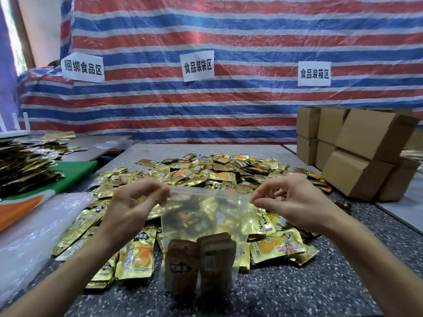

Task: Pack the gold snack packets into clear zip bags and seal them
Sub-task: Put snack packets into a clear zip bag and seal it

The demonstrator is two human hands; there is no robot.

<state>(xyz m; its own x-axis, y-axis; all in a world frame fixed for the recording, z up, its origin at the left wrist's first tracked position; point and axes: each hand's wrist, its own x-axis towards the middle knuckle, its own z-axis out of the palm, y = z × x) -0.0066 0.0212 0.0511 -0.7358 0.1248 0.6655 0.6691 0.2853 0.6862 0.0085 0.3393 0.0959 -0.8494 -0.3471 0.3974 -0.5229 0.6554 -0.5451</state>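
A clear zip bag (pixel 206 216) hangs upright above the speckled table (pixel 297 289), held at its top strip. My left hand (pixel 135 202) pinches the strip's left end and my right hand (pixel 290 200) pinches its right end. Several gold snack packets (pixel 201 261) stand in the bottom of the bag and look brown through the plastic. Behind and around the bag spreads a large loose heap of gold snack packets (pixel 217 172).
Stacked cardboard boxes (pixel 357 147) stand at the right. A pile of clear bags (pixel 34 232) lies at the left, beside a green and orange sheet (pixel 45 184). Dark-gold packets (pixel 25 161) are heaped far left. A striped tarp (pixel 229 99) with paper signs closes the back.
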